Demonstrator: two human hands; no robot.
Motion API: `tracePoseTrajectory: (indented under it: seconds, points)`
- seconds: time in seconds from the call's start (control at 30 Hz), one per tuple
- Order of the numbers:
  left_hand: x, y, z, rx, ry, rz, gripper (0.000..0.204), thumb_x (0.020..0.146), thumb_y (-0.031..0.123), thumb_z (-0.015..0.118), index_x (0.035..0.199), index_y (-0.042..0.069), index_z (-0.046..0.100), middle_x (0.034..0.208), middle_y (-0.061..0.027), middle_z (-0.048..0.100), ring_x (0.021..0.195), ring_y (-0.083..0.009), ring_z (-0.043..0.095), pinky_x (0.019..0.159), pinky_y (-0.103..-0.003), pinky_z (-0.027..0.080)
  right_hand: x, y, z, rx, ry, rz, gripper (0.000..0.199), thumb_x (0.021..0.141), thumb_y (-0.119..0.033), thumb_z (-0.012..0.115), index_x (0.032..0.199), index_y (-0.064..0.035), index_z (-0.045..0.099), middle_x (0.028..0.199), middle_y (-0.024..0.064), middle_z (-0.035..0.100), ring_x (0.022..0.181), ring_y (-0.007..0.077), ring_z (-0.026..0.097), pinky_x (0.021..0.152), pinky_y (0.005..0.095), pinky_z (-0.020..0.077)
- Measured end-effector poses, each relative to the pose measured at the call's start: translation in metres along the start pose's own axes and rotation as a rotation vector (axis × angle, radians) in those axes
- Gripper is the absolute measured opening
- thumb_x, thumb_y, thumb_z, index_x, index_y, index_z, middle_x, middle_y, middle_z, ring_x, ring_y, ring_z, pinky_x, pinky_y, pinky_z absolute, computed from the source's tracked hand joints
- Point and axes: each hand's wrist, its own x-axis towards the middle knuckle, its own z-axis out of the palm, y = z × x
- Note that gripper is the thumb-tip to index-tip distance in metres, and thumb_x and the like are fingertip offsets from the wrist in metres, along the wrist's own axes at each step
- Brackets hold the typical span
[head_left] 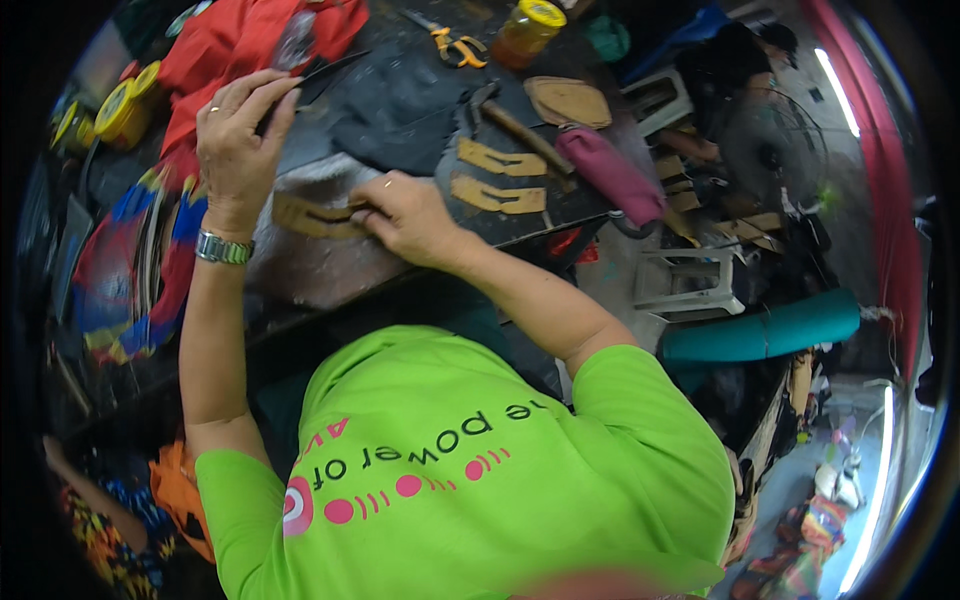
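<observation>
My left hand (245, 140) is raised over the table, its fingers pinched on a thin dark strip (337, 67); what kind of thing it is I cannot make out. My right hand (408, 220) is closed on the right end of a tan slotted piece (305, 217), which looks like leather or board. That piece lies on a worn, greyish-brown slab (325, 265) at the table's near edge. To the right of my right hand are two similar tan slotted pieces (500, 157) (498, 195), one above the other.
A wooden-handled hammer (528, 137), a maroon pouch (612, 175) and a tan oval stack (568, 102) lie at the right. Farther back are orange-handled cutters (458, 47) and a yellow-lidded jar (528, 32). Red cloth (230, 50) covers the far left. Stools (688, 282) stand beyond the table.
</observation>
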Motion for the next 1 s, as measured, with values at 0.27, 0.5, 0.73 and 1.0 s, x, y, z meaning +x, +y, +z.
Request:
tracePoseTrajectory:
  seconds: [0.27, 0.5, 0.73, 1.0]
  points:
    - [-0.097, 0.056, -0.063, -0.12, -0.317, 0.148, 0.024, 0.079, 0.013, 0.078, 0.103, 0.012, 0.077, 0.102, 0.0003, 0.072, 0.094, -0.0175, 0.069, 0.089, -0.036, 0.048, -0.002, 0.01, 0.002, 0.245, -0.022, 0.265, 0.022, 0.097, 0.003, 0.06, 0.118, 0.0, 0.067, 0.102, 0.0069, 0.072, 0.101, 0.0128, 0.066, 0.091, 0.029, 0.0526]
    - [-0.135, 0.07, -0.067, -0.152, -0.382, -0.097, 0.031, 0.086, 0.014, 0.079, 0.116, 0.011, 0.076, 0.116, -0.0044, 0.071, 0.109, -0.0219, 0.066, 0.094, -0.037, 0.049, 0.011, 0.004, -0.001, 0.559, 0.15, 0.347, 0.018, 0.099, -0.006, 0.069, 0.115, 0.0007, 0.07, 0.103, 0.0005, 0.071, 0.095, 0.0078, 0.063, 0.087, 0.0235, 0.051]
    - [-0.14, 0.06, -0.095, -0.094, -0.18, -0.504, 0.039, 0.085, 0.014, 0.08, 0.123, 0.013, 0.074, 0.122, -0.01, 0.07, 0.11, -0.0285, 0.066, 0.096, -0.039, 0.048, 0.018, -0.009, -0.036, 0.651, -0.158, 0.39, 0.023, 0.098, -0.004, 0.07, 0.119, 0.0029, 0.073, 0.109, 0.0051, 0.075, 0.101, 0.0101, 0.067, 0.093, 0.0255, 0.0527]
    - [-0.146, 0.051, -0.094, -0.048, -0.243, -0.434, 0.017, 0.085, 0.013, 0.079, 0.102, 0.009, 0.078, 0.105, -0.0043, 0.075, 0.099, -0.0247, 0.067, 0.086, -0.037, 0.048, 0.022, -0.013, -0.006, 0.241, -0.428, 0.224, 0.024, 0.094, -0.005, 0.069, 0.117, 0.0003, 0.074, 0.11, 0.015, 0.077, 0.099, 0.0263, 0.074, 0.09, 0.0333, 0.0553]
